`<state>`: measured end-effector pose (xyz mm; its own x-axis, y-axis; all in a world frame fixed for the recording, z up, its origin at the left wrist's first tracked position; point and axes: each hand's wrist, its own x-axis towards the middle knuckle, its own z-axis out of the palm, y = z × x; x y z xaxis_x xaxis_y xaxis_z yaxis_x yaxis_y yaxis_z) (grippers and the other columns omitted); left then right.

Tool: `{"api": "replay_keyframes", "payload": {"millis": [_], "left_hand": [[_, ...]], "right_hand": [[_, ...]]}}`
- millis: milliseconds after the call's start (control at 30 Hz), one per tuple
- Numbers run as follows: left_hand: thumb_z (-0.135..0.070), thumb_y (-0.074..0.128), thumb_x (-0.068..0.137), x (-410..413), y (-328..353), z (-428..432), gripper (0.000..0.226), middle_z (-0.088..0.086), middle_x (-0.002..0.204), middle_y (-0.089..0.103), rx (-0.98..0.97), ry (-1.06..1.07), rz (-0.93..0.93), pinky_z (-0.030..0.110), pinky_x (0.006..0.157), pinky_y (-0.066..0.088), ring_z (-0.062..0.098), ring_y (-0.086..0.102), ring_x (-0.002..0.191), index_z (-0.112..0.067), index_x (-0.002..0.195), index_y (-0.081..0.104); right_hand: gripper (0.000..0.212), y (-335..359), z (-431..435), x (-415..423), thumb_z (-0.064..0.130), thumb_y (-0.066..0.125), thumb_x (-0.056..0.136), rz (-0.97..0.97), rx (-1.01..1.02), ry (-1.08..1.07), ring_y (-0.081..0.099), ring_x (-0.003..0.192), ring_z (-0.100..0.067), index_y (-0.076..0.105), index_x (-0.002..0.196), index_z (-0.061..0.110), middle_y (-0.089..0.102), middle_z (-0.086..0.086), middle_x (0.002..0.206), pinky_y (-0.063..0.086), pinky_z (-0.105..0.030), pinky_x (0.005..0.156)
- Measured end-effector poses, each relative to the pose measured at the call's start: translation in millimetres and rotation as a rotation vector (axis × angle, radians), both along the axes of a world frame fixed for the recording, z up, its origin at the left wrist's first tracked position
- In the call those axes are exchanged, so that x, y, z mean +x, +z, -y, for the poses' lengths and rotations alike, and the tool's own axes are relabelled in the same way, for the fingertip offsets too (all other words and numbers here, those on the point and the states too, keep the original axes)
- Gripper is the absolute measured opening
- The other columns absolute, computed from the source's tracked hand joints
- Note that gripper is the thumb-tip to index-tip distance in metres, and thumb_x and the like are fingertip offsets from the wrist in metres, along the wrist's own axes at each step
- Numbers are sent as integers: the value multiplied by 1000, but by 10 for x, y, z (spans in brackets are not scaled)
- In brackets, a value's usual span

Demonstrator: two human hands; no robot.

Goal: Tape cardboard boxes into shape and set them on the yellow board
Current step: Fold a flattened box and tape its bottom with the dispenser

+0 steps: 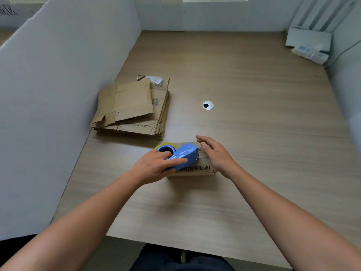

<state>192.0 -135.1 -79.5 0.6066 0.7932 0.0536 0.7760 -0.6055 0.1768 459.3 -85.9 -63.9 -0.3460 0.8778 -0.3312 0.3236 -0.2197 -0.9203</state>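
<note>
Nearest the person, the left hand (156,165) is grasping the blue tape dispenser (185,155), fingers wrapping its body and roll, and is holding it down on top of the small cardboard box (197,171). The right hand (216,153) is lying released, fingers straight, at the box's right end; whether it is touching the cardboard I cannot tell. The box is sitting on the tabletop (254,133), directly in front of the person.

The taping step appears to be under way. The next move is probably calling for the right hand to be steadying the box while the dispenser is travelling along the top seam.

By count, there is one formed box and one dispenser carrying one yellowish roll. Farther left, one stack of flattened boxes (132,106) is waiting, several sheets deep. One cable grommet (208,105) is lying beyond. No yellow board is showing.
</note>
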Motion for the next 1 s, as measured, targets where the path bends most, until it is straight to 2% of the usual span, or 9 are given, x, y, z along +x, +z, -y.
{"api": "replay_keyframes", "payload": {"millis": [67,233,367,500,633,733,800,900,1000], "left_hand": [[-39,49,101,-1,-7,-4,48,0,89,54,10,-63,-7,35,61,44,26,47,69,-43,148,39],[-40,49,100,-24,16,-113,57,-2,88,55,6,-119,15,35,63,44,24,46,69,-41,155,34],[-37,66,94,-58,-9,-205,74,-3,97,62,-55,-134,33,36,71,49,25,53,76,-36,158,28],[-37,66,95,-70,-44,-258,72,-3,100,64,-71,-135,84,34,73,46,24,52,79,-35,157,31],[-38,60,98,-100,-79,-277,68,-3,100,62,-76,-165,107,34,74,45,24,52,80,-36,158,29],[-37,61,98,-103,-92,-302,67,-3,101,62,-84,-168,119,33,74,43,25,52,81,-34,157,31],[-37,62,97,-103,-80,-306,67,-3,104,64,-87,-165,123,33,76,44,24,53,83,-34,157,32],[-38,60,98,-84,-43,-329,67,-2,106,65,-121,-158,107,35,75,46,25,53,82,-36,157,29],[-43,55,98,-30,20,-298,65,-1,101,64,-171,-96,52,32,75,43,24,50,77,-45,155,25]], "right_hand": [[34,14,-59,14,22,45,108,18,-37,69,51,129,-4,60,138,24,59,10,138,38,-13,100],[27,-71,-167,86,11,54,103,-45,-162,126,63,119,-11,71,124,18,71,6,123,49,-28,104],[24,-109,-230,81,7,63,98,-96,-206,114,67,111,-12,72,120,13,73,-3,119,52,-27,101],[17,-123,-274,98,3,64,96,-91,-193,120,69,100,-11,74,109,9,76,-6,110,54,-28,95],[12,-175,-257,113,10,68,94,13,-129,147,67,91,-10,77,95,19,76,-5,98,54,-35,92],[12,-195,-248,152,13,70,93,60,-86,145,67,91,-17,75,100,22,74,-8,102,54,-39,93],[13,-201,-238,168,17,72,93,122,-61,176,68,94,-20,74,99,29,74,2,99,55,-41,94],[19,-241,-242,135,26,73,91,267,41,204,65,85,-8,71,82,43,70,19,84,49,-44,97],[16,-249,-214,89,22,70,93,258,37,115,63,83,-10,71,82,33,70,10,86,52,-41,88]]}}
